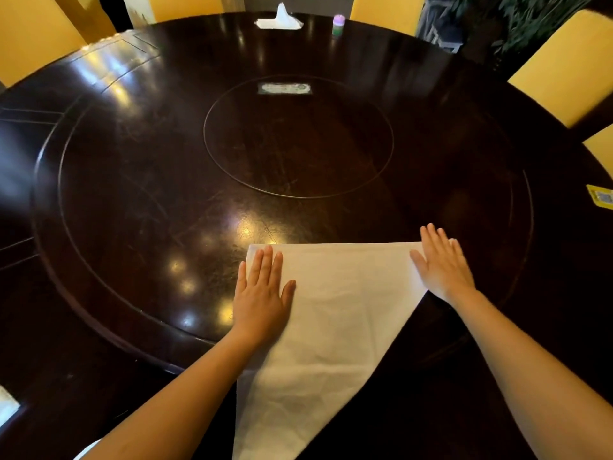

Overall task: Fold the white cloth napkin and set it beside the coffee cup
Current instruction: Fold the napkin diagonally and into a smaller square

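So the white cloth napkin (335, 313) is lying flat on the near side of the dark round tabletop (149, 194), right in front of the person. It's kind of a triangle: straight far edge, and a right edge slanting in toward the bottom of the view, where the cloth runs out of sight.

Both hands are open, palms down, fingers straight, not gripping anything. The left hand (262, 293) presses on the far left corner. The right hand (442, 265) sits on the far right corner, fingertips reaching just past the cloth's edge.

Way across on the far side there's a tissue box (279, 21) and a small purple-capped bottle (338, 25), well apart from the napkin. Yellow chairs (560, 78) stand around the table, and a yellow card (600, 197) sits at the right rim.
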The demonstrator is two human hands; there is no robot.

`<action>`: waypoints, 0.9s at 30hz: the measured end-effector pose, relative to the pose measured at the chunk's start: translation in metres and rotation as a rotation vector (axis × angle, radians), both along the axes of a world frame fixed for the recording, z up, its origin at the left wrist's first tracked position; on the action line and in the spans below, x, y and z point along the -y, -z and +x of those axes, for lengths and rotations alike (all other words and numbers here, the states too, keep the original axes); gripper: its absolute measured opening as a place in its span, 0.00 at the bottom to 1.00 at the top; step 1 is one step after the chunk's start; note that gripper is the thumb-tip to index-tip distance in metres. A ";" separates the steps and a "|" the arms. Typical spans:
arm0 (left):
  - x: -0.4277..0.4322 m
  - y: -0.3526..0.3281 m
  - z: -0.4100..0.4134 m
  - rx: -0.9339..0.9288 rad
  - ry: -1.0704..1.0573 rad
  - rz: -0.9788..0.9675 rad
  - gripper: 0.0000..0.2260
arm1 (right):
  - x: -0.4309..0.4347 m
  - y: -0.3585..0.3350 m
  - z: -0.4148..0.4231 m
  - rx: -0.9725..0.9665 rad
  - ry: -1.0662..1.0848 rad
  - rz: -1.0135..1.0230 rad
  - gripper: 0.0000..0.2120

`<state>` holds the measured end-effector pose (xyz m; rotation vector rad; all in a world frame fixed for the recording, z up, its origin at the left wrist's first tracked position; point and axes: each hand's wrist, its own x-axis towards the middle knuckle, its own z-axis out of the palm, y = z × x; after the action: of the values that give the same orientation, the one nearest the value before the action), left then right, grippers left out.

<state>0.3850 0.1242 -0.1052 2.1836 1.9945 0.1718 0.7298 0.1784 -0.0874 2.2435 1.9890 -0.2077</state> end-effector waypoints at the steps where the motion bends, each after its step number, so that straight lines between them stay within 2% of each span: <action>1: -0.001 -0.001 0.000 -0.001 0.003 -0.005 0.27 | -0.003 -0.004 0.001 0.017 0.053 -0.009 0.30; 3: 0.000 -0.002 0.000 -0.007 0.015 -0.019 0.27 | -0.002 -0.013 -0.012 0.039 0.134 0.039 0.30; 4: 0.000 -0.003 0.000 -0.007 0.019 -0.031 0.27 | 0.002 -0.017 -0.027 0.036 0.108 0.091 0.30; 6: -0.002 -0.007 0.000 -0.025 0.016 -0.051 0.27 | 0.018 -0.021 -0.068 -0.079 -0.093 0.149 0.29; 8: -0.001 -0.013 0.004 -0.031 0.013 -0.045 0.27 | 0.050 -0.017 -0.117 -0.230 -0.359 0.080 0.29; 11: 0.024 -0.024 0.015 0.000 0.103 0.093 0.26 | 0.094 -0.001 -0.157 -0.187 -0.588 0.006 0.28; 13: 0.059 -0.022 0.022 0.051 0.181 0.178 0.26 | 0.102 0.004 -0.161 -0.156 -0.586 0.002 0.28; 15: 0.097 -0.015 0.027 0.095 0.210 0.157 0.26 | 0.101 0.006 -0.160 -0.156 -0.581 0.015 0.28; 22: 0.160 0.012 0.019 -0.049 0.357 0.126 0.26 | 0.102 0.013 -0.158 -0.153 -0.585 0.021 0.27; 27: 0.213 0.031 -0.009 -0.133 0.439 0.035 0.25 | 0.103 0.011 -0.158 -0.187 -0.580 0.040 0.27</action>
<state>0.3757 -0.0892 -0.1366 2.6492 1.5239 -0.0007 0.5717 0.0758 -0.0981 1.6137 2.6548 -0.3186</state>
